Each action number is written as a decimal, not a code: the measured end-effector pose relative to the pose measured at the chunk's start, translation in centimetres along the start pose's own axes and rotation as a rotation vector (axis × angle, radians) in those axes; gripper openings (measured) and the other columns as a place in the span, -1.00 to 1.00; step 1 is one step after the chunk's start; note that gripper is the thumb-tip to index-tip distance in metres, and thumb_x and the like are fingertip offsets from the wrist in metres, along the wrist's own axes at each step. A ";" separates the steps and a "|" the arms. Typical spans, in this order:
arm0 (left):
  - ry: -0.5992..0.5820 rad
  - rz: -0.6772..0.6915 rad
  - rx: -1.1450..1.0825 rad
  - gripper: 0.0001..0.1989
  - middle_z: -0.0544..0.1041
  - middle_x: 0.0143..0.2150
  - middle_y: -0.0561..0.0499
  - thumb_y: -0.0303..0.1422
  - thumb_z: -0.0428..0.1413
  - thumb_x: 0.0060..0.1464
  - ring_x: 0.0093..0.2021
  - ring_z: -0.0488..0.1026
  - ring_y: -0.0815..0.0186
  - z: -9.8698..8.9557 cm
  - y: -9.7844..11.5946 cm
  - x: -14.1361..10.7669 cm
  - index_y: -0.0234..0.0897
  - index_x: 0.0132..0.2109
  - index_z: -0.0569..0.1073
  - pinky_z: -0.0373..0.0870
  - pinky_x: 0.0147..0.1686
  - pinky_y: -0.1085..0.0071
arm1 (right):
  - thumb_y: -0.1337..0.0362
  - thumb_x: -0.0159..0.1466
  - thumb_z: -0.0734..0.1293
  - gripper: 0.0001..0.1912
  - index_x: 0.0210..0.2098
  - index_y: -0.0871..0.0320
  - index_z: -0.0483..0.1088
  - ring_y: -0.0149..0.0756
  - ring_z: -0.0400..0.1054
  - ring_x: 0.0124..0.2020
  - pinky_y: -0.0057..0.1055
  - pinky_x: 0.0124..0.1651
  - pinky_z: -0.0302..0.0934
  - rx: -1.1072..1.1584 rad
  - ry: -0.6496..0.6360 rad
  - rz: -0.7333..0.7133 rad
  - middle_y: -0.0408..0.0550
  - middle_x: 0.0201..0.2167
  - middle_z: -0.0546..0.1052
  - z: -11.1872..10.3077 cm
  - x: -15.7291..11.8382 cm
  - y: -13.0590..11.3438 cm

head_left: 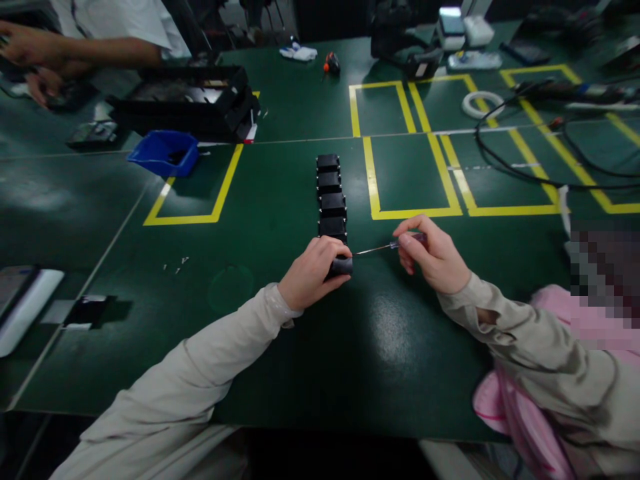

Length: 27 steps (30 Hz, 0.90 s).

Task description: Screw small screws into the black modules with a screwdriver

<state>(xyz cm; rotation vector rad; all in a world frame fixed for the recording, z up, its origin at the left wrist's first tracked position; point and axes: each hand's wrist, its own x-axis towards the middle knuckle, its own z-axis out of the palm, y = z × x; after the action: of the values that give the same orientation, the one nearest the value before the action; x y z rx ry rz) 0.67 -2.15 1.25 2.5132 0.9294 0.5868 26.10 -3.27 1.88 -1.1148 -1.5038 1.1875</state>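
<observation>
Your hands are apart: left hand [315, 270] is clamped on a small black block [342, 267], thumb at the near side and fingers over the far side; right hand [433, 257] grips a screwdriver [394, 245] by its handle, shaft pointing left. The block sits on the green table [300, 373], at your left fingertips, to the left of your right hand and well apart from its fingers. Only the screwdriver spans that gap; its tip is at the block's right end, by your left index finger. Can't tell if tip and block touch. Straight beyond your left hand, a row of black blocks [333, 204] runs away from you, four clearly visible, with small bright bits along both sides. Left of your left hand, a few loose screws [185, 259] lie on the table. Further out left: blue bin [187, 160], then a long black tray [165, 120] behind it. Far left, a co-worker's hand [35, 47] is out over the table. Beyond your right hand: yellow tape outlines [417, 215], a white ring [467, 107] and a black cable [530, 180]. Pink cloth [520, 413] hangs by your right forearm.
</observation>
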 end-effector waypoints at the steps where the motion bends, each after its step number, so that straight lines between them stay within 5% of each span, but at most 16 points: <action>1: -0.003 -0.001 0.000 -0.69 0.41 0.01 -0.14 -0.41 0.17 0.17 0.03 0.35 0.14 0.0 0.0 0.0 -0.29 0.02 0.29 0.34 0.03 0.16 | 0.12 0.37 0.26 -0.80 -0.25 0.12 0.26 -0.53 0.16 -0.72 -0.51 -0.68 0.05 -0.014 0.002 0.001 -0.33 -0.70 0.25 0.0 0.0 0.0; 27: -0.033 -0.005 0.025 -0.75 0.40 0.01 -0.13 -0.37 0.13 0.21 0.02 0.34 0.15 -0.2 0.1 -0.1 -0.27 0.02 0.35 0.34 0.02 0.17 | 0.05 0.36 0.26 -0.73 -0.31 0.12 0.28 -0.54 0.10 -0.78 -0.50 -0.71 -0.06 -0.021 0.001 0.030 -0.36 -0.75 0.20 -0.1 0.0 0.0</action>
<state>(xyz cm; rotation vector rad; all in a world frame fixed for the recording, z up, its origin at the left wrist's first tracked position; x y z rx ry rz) 0.59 -2.27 1.42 2.5343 0.9358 0.5342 26.19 -3.29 1.85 -1.1553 -1.5066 1.1932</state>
